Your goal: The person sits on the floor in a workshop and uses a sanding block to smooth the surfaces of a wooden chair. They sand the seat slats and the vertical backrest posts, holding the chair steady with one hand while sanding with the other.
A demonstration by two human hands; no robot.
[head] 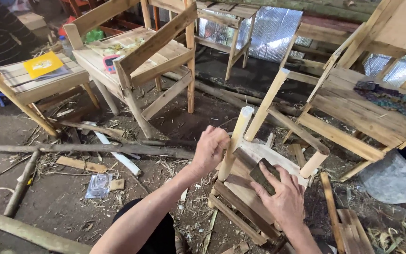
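- The left hand is clenched round a pale round leg of a small wooden stool frame lying tipped on the dirt floor; the leg slants upward
- The right hand grasps a dark sanding pad, pressed flat on the frame's seat board, just beside that leg
- Unfinished wooden chairs stand farther back; one stands right of the frame; wood scraps lie about

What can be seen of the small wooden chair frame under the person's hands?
The chair frame is pale bare wood, lying tipped on the littered dirt floor, round legs angled upward, flat slats below. The left hand grips one round leg; the right hand presses a dark flat block against its pale panel.
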